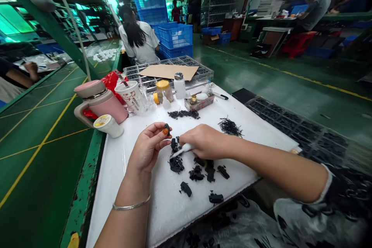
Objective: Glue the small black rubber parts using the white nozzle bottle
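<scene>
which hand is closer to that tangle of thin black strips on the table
Right. The right hand is nearer, just left of and below the tangle of thin black strips, not touching it; the left hand is much farther left.

No text, brand or number can be read anywhere. A yellow-and-white label is carried on the small white tub (108,126) near the left edge of the bench (116,186), but its printing is too small to be made out. Faint marks are seen on a dark panel (259,50) beside the red stool (298,42), blurred beyond reading.
</scene>
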Available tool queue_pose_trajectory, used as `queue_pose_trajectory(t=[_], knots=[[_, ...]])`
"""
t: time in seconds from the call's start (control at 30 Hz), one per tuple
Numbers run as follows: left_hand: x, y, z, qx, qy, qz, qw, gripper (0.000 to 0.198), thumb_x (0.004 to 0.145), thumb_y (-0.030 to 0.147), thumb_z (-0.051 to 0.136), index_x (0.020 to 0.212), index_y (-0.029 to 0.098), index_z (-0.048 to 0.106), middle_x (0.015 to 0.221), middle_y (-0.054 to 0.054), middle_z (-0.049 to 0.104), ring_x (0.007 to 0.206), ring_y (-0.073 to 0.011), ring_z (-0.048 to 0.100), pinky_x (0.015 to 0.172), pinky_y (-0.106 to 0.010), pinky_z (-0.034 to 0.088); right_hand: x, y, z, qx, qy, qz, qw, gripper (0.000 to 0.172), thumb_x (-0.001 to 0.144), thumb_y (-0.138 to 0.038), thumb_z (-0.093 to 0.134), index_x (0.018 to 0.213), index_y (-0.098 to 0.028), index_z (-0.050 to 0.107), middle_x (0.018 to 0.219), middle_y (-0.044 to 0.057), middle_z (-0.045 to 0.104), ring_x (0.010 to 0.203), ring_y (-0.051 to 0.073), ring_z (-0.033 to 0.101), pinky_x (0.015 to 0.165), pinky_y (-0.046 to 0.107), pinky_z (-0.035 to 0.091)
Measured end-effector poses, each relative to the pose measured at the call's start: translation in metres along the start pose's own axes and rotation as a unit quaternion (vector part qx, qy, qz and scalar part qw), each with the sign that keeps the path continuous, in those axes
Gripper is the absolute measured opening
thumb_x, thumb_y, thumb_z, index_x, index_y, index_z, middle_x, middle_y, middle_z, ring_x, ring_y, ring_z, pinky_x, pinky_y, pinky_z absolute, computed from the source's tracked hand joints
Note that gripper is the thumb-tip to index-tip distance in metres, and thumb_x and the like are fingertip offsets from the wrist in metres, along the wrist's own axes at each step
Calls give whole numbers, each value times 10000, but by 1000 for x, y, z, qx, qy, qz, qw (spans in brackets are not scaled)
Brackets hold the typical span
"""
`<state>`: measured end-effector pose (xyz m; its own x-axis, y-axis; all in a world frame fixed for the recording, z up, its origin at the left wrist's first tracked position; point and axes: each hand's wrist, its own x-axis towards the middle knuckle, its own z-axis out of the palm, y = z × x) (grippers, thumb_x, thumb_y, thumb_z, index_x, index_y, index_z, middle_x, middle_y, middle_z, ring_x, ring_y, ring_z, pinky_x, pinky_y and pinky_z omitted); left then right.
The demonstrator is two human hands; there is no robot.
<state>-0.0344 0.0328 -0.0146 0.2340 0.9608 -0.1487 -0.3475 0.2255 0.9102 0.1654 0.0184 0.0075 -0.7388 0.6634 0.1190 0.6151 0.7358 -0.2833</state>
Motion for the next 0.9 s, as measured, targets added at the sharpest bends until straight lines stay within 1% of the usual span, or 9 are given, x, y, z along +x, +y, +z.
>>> queue_pose_trajectory(t=[0.07,0.17,0.3,0.47,0.57,0.63,0.77,0.83,0.9], knots=[[0,0,1,-24,-14,-5,1000,274,648,147,802,875,142,648,822,-18,691,633,-93,656,573,-173,565,2,1,-9,96,90,35,991,175,764,-78,605,911,-155,663,763,16,688,680,125,586,592,223,352],[0,-1,2,-62,-37,-11,997,267,663,154,797,885,133,650,783,-26,687,616,-83,646,580,-160,559,9,-1,-18,199,186,39,962,82,825,-149,603,854,-143,679,717,-4,675,632,95,573,593,204,374],[1,-1,2,-108,-43,-17,993,266,661,131,796,884,128,651,757,-22,669,622,-80,642,573,-137,550,19,-7,-13,256,251,10,934,109,800,-105,622,857,-138,710,815,11,705,739,107,627,684,207,433],[0,-2,1,-155,-49,-28,986,274,656,113,798,889,121,655,788,-35,670,647,-72,639,578,-108,545,19,-9,-2,315,312,57,894,107,794,-150,661,894,-161,697,841,-6,719,757,108,652,722,213,472],[-1,-3,3,-163,-57,-40,984,278,667,118,794,914,112,665,803,-45,675,653,-63,633,585,-94,544,17,-10,-2,321,347,79,878,103,778,-159,681,880,-164,674,819,-17,714,738,104,652,723,212,478],[-2,-3,5,-161,-61,-46,984,279,664,119,797,914,109,671,798,-44,677,654,-63,635,585,-91,545,15,-10,-2,310,364,82,874,99,771,-161,686,867,-165,667,812,-19,709,735,104,650,717,210,479],[-2,-5,10,-150,-63,-50,985,282,642,129,812,888,103,677,768,-42,678,654,-73,641,570,-90,544,14,-10,-2,255,383,66,886,138,731,-87,661,841,-170,664,795,-33,699,709,96,634,688,197,463],[-1,-7,11,-140,-59,-52,987,285,626,112,815,876,105,679,758,-38,678,646,-72,641,563,-92,543,13,-10,-1,215,389,52,894,191,695,-30,627,827,-165,653,779,-35,690,693,94,623,673,195,449],[-1,-8,12,-122,-50,-52,990,273,617,86,810,855,105,676,752,-31,677,620,-66,635,558,-101,545,12,-9,1,169,394,32,903,194,678,-14,603,809,-153,637,753,-25,676,686,105,612,663,207,438]])
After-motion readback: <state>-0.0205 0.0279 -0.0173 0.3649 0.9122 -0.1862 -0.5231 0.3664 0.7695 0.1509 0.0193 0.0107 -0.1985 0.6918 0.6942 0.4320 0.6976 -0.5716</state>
